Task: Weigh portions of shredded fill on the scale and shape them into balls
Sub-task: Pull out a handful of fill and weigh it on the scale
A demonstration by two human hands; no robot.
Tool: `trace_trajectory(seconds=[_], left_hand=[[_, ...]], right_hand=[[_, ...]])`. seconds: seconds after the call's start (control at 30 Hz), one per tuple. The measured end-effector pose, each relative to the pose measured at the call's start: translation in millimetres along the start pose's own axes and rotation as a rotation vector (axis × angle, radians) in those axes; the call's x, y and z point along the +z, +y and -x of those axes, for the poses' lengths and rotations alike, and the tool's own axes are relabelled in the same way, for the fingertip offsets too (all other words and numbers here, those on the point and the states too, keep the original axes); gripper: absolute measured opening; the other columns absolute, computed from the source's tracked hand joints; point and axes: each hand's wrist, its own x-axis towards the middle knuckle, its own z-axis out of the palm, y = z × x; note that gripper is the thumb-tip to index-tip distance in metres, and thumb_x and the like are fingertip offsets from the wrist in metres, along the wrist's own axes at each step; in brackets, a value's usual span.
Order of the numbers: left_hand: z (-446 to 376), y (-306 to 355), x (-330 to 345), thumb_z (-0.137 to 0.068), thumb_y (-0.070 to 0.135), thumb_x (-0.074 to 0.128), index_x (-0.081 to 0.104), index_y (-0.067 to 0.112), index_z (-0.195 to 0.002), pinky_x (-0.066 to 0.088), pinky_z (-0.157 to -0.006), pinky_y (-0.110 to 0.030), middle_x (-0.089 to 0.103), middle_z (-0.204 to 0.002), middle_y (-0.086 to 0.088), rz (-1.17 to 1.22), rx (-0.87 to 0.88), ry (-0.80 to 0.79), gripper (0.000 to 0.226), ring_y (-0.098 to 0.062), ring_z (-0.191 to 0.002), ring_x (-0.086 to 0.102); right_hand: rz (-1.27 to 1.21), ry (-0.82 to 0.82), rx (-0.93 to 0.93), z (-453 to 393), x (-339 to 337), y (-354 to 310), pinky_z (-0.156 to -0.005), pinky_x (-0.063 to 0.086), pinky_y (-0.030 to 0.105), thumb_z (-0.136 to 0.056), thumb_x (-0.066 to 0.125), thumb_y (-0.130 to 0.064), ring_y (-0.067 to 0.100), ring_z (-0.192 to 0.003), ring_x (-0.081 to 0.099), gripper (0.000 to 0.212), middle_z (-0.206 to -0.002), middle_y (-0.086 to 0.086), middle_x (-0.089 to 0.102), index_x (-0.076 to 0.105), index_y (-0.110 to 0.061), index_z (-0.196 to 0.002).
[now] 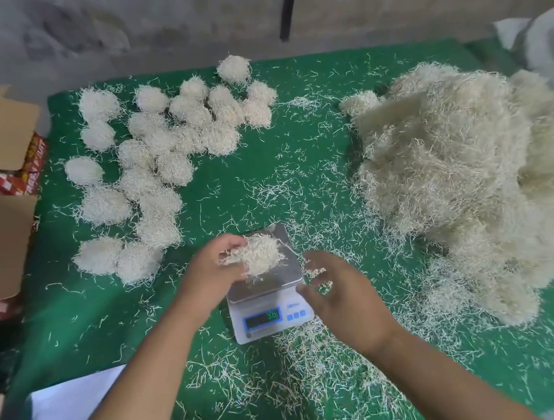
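Observation:
A small white digital scale (271,317) with a steel pan stands at the middle of the green table, its display lit with green digits. My left hand (212,265) grips a clump of pale shredded fill (259,253) just over the pan. My right hand (339,291) hovers at the scale's right side with fingers loosely spread and a few strands clinging to them. A big heap of loose shredded fill (460,173) lies on the right. Several shaped balls (163,152) are gathered at the back left.
Green cloth (281,162) covers the table, littered with loose strands. Open cardboard boxes (0,240) stand at the left edge. A white sheet (72,415) lies at the front left. A grey wall and a dark pole (288,8) stand behind; white cloth (546,45) sits far right.

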Motion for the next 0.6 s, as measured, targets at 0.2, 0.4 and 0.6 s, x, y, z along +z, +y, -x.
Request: trace_trajectory(seconds=[0.2,0.4,0.6], left_hand=[[-55,-13,11,-0.093,0.012,0.075,0.074,0.031,-0.124,0.036,-0.103,-0.024,0.056,-0.128,0.01,-0.39,0.196,0.077,0.036,-0.011,-0.122,0.052],[-65,-37,15,-0.091,0.009,0.076,0.067,0.029,-0.136,0.023,-0.115,-0.026,0.048,-0.143,0.006,-0.439,0.167,0.077,0.05,-0.015,-0.137,0.04],[-61,-32,11,-0.093,0.018,0.073,0.056,0.038,-0.144,0.03,-0.111,-0.028,0.044,-0.139,0.021,-0.402,0.192,0.05,0.057,-0.006,-0.132,0.042]], right_hand=[[0.011,-0.072,0.066,9,-11,27,-0.075,0.061,0.018,-0.102,0.068,-0.029,-0.009,-0.097,0.067,0.046,-0.106,-0.043,0.064,0.052,-0.072,-0.107],[0.024,-0.116,0.211,30,-24,74,-0.082,0.059,0.014,-0.101,0.069,-0.03,-0.009,-0.101,0.067,0.028,-0.115,-0.028,0.068,0.063,-0.04,-0.127],[0.017,-0.135,0.259,32,-28,86,-0.077,0.058,0.011,-0.1,0.069,-0.032,-0.011,-0.1,0.066,0.025,-0.112,-0.028,0.069,0.06,-0.047,-0.118]])
